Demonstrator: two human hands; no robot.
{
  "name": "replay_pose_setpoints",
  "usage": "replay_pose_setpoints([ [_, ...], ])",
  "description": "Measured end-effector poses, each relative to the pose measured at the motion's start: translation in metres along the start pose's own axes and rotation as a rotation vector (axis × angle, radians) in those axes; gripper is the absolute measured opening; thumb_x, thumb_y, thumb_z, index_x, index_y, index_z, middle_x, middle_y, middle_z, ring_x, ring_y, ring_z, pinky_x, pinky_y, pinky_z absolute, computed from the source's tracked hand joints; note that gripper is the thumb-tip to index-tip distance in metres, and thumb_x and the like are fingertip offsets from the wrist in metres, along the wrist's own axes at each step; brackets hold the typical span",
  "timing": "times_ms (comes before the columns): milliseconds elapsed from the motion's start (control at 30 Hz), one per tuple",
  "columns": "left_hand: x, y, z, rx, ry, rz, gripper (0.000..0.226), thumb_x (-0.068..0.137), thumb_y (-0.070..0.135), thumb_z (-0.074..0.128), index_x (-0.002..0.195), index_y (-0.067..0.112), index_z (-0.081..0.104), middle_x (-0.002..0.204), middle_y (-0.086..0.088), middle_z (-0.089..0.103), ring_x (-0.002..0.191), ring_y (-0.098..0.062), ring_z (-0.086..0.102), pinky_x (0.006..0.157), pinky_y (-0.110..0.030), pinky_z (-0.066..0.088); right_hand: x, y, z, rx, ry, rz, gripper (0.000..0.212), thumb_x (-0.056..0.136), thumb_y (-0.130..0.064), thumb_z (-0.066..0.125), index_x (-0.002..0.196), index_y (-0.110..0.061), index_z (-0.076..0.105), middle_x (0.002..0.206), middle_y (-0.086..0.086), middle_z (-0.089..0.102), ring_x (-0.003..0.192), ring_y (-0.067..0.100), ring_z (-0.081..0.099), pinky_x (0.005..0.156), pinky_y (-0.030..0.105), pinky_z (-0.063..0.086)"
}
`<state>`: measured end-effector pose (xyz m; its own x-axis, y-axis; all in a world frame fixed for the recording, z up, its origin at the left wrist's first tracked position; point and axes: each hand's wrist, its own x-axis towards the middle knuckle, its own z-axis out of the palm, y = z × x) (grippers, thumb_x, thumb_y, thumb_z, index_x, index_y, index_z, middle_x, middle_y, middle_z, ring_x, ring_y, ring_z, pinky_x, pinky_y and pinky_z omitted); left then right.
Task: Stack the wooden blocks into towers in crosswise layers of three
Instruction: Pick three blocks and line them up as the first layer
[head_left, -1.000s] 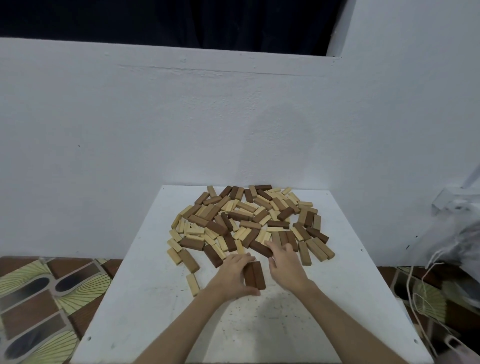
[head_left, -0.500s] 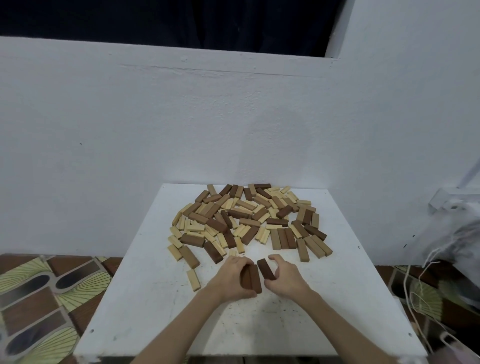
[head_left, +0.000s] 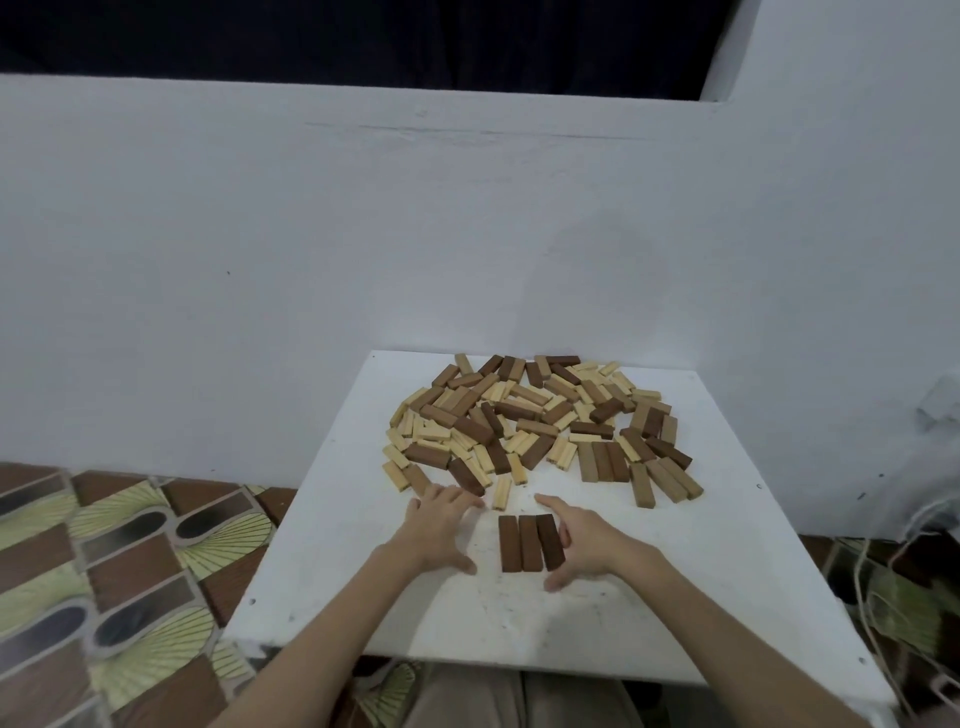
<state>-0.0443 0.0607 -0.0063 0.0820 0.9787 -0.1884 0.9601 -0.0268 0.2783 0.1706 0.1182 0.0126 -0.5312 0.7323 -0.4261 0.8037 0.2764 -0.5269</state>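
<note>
White wall; tiled floor. White table, bearing scattered block pile. Left hand and right hand, fingers spread, nothing held, flanking three dark blocks laid side by side, touching.

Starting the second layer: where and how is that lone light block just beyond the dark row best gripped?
Pinch the light block across its two long sides near the middle, coming from above. It lies flat on the table, pointing away, long sides apparently free. The left hand is nearest.
</note>
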Motion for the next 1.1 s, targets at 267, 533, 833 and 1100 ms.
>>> replay_pose_setpoints([
  [267, -0.001, -0.031, 0.015, -0.131, 0.101, -0.027, 0.04, 0.082, 0.001, 0.053, 0.121, 0.012, 0.056, 0.123, -0.005, 0.048, 0.116, -0.024, 0.039, 0.092, -0.024, 0.028, 0.01, -0.007, 0.013, -0.003, 0.025, -0.029, 0.088, 0.07, -0.031, 0.082, 0.143, -0.023, 0.035, 0.124, 0.0, 0.05, 0.108, 0.016, 0.049, 0.086, 0.025, 0.044],
  [533, 0.001, -0.011, 0.007, -0.376, 0.245, 0.047, 0.047, 0.087, 0.036, 0.064, 0.125, 0.013, 0.051, 0.124, 0.0, 0.048, 0.118, -0.014, 0.041, 0.094, -0.017, 0.03, 0.017, -0.02, 0.026, 0.039, 0.055, -0.033, 0.093, 0.066, -0.031, 0.085, 0.143, -0.021, 0.033, 0.124, 0.0, 0.054, 0.107, 0.014, 0.054, 0.087, 0.025, 0.047],
  [833, -0.001, -0.007, 0.013, -0.382, -0.008, 0.005, 0.093, 0.061, 0.033, 0.086, 0.138, 0.021, 0.034, 0.134, 0.0, 0.044, 0.12, -0.016, 0.038, 0.097, -0.025, 0.033, 0.018, -0.023, 0.026, 0.05, 0.088, 0.015, 0.084, 0.068, -0.03, 0.083, 0.138, -0.019, 0.038, 0.084, -0.01, 0.048, 0.074, 0.005, 0.049, 0.061, 0.018, 0.039],
  [1100, -0.001, -0.017, 0.015, -0.449, 0.03, 0.042, 0.09, 0.06, 0.029, 0.087, 0.135, 0.021, 0.038, 0.129, 0.003, 0.047, 0.116, -0.012, 0.036, 0.094, -0.021, 0.033, 0.018, -0.027, 0.03, -0.058, 0.159, -0.035, 0.077, 0.065, -0.045, 0.08, 0.131, -0.028, 0.044, 0.074, -0.018, 0.04, 0.064, 0.001, 0.041, 0.054, 0.018, 0.032],
])
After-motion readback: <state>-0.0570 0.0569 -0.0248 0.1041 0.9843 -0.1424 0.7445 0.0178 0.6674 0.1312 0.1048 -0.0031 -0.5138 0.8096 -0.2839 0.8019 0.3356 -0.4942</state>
